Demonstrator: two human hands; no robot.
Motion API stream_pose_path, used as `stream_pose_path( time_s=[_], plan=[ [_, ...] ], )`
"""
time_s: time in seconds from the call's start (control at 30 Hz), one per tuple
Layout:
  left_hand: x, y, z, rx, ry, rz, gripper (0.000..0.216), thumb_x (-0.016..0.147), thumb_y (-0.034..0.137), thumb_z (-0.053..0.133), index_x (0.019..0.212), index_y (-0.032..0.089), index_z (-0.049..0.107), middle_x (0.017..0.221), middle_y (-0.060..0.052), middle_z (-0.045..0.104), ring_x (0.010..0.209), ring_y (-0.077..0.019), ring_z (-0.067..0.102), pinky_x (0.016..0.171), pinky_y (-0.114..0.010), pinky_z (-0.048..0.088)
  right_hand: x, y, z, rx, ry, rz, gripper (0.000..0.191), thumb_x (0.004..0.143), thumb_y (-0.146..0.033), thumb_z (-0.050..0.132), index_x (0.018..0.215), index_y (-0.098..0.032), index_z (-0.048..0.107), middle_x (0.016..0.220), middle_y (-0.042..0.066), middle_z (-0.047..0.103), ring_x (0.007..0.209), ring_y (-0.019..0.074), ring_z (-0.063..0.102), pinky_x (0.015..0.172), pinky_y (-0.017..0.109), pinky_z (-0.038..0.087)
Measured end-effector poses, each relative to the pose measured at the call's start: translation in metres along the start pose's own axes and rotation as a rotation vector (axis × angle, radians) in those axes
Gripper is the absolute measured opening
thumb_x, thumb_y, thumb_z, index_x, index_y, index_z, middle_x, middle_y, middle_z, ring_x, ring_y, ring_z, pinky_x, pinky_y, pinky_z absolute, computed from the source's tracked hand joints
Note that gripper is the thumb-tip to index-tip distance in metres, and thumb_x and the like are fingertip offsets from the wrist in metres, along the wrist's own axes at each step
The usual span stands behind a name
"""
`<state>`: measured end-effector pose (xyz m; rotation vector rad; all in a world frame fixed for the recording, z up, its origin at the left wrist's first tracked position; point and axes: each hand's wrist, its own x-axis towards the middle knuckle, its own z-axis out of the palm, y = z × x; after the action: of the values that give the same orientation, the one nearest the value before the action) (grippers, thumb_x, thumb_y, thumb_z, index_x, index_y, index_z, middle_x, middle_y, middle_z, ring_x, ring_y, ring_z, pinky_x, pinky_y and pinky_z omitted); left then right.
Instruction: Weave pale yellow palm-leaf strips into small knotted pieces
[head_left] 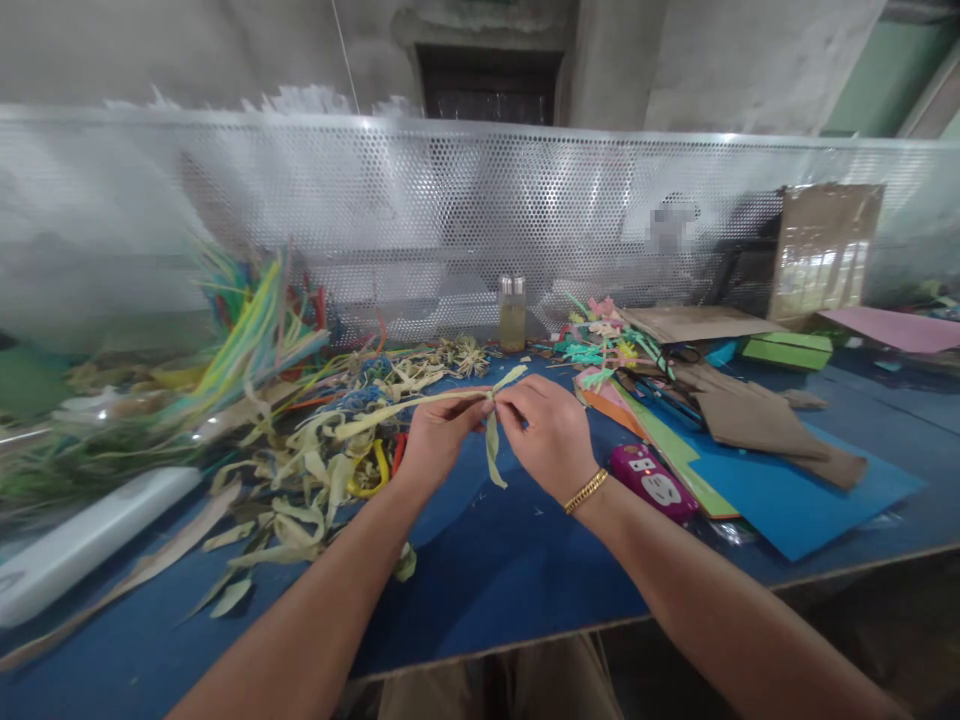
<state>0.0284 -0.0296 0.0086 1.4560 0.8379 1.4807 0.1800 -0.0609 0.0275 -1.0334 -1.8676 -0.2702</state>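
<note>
My left hand (pixel 442 432) and my right hand (pixel 550 425) meet over the middle of the blue table. Both are closed in a pinch on a pale yellow-green leaf strip (pixel 493 452), which looks like dried husk. One length of it runs left past my left hand, a short end sticks up to the right, and another hangs down between the hands. What lies right under the fingertips is hidden. Yellow-handled scissors (pixel 373 470) lie partly covered left of my left hand. A gold bracelet (pixel 586 491) circles my right wrist.
Loose dried strips (pixel 300 505) spread over the left, beside a white plastic case (pixel 97 545). A purple power socket (pixel 654 484), blue paper (pixel 795 505) and brown cardboard (pixel 765 418) lie right. Behind stand a glass bottle (pixel 512 320) and a perforated metal panel (pixel 450 210).
</note>
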Motion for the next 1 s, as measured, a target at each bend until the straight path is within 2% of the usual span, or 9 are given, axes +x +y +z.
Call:
stream_pose_path(
  time_s=[0.2, 0.4, 0.63, 1.0],
  plan=[
    [0.0003, -0.0011, -0.0024, -0.019, -0.047, -0.003, 0.019, 0.067, 0.030, 0.078, 0.082, 0.018, 0.077, 0.084, -0.005, 0.073, 0.064, -0.0115, 0.057, 0.060, -0.024, 0.045, -0.0010, 0.0015, 0.0006, 0.021, -0.029, -0.006, 0.015, 0.091, -0.020, 0.051, 0.084, -0.020, 0.065, 0.086, 0.003, 0.067, 0.085, 0.0165, 0.059, 0.080, 0.029, 0.043],
    [0.0020, 0.0013, -0.0035, -0.113, 0.034, -0.034, 0.016, 0.066, 0.030, 0.079, 0.078, 0.020, 0.076, 0.070, -0.001, 0.069, 0.062, -0.0102, 0.056, 0.060, -0.022, 0.043, 0.0006, 0.0009, 0.0003, 0.111, -0.008, 0.033, 0.012, 0.090, -0.022, 0.053, 0.094, -0.019, 0.064, 0.091, 0.004, 0.069, 0.086, 0.0161, 0.060, 0.079, 0.028, 0.044],
    [0.0015, -0.0026, -0.0034, -0.064, 0.018, 0.006, 0.014, 0.066, 0.029, 0.079, 0.075, 0.019, 0.075, 0.068, -0.001, 0.067, 0.060, -0.0098, 0.053, 0.060, -0.023, 0.041, 0.0017, 0.0001, -0.0021, 0.075, -0.018, 0.036, 0.015, 0.090, -0.021, 0.051, 0.084, -0.020, 0.066, 0.082, 0.003, 0.066, 0.080, 0.0158, 0.058, 0.074, 0.028, 0.042],
    [0.0002, -0.0011, -0.0032, -0.026, -0.046, -0.012, 0.014, 0.068, 0.030, 0.076, 0.077, 0.020, 0.075, 0.076, -0.002, 0.067, 0.066, -0.0114, 0.053, 0.063, -0.024, 0.042, 0.0007, 0.0006, -0.0018, 0.079, -0.019, 0.035, 0.015, 0.091, -0.021, 0.051, 0.085, -0.020, 0.066, 0.083, 0.003, 0.067, 0.082, 0.0164, 0.058, 0.076, 0.029, 0.042]
  ],
)
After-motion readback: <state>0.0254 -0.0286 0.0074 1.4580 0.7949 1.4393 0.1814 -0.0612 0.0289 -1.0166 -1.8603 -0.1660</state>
